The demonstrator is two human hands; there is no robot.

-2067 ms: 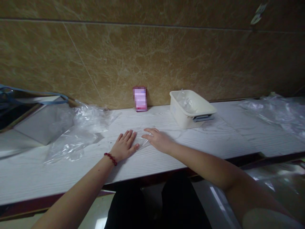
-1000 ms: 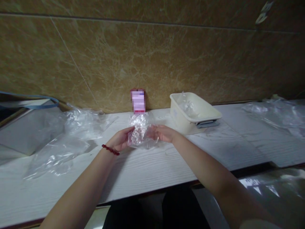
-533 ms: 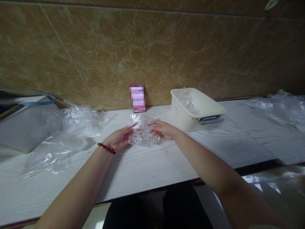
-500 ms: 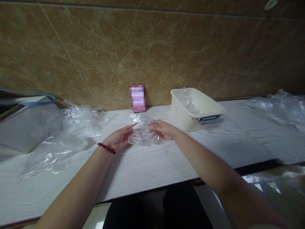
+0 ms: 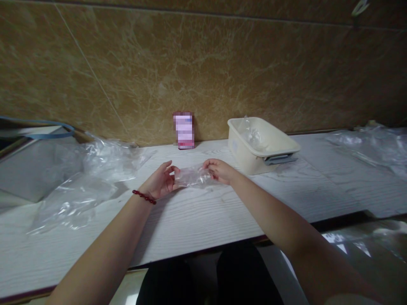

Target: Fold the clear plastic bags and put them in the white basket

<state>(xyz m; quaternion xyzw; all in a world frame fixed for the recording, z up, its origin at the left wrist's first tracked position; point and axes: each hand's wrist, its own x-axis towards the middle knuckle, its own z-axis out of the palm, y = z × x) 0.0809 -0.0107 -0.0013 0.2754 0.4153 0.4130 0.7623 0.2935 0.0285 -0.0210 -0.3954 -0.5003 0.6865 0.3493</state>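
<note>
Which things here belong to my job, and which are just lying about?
In the job: clear plastic between left hand and right hand; perhaps the similar loose plastic at left and cream tub holding some.

Seemingly just lying about: phone, blue strap, white box.

Dimly lit overall, darkening toward the upper right of the wall [image 5: 206, 72]. Shaded softly on the counter [image 5: 203, 220] just right of the left forearm [image 5: 108, 243]. Broken by white glints on the crumpled plastic [image 5: 110, 161] at left and on the clear film [image 5: 193, 177] in the middle. Stretched and softened toward the edges; coarsely pixelated over the pinkish phone [image 5: 185, 130].
</note>
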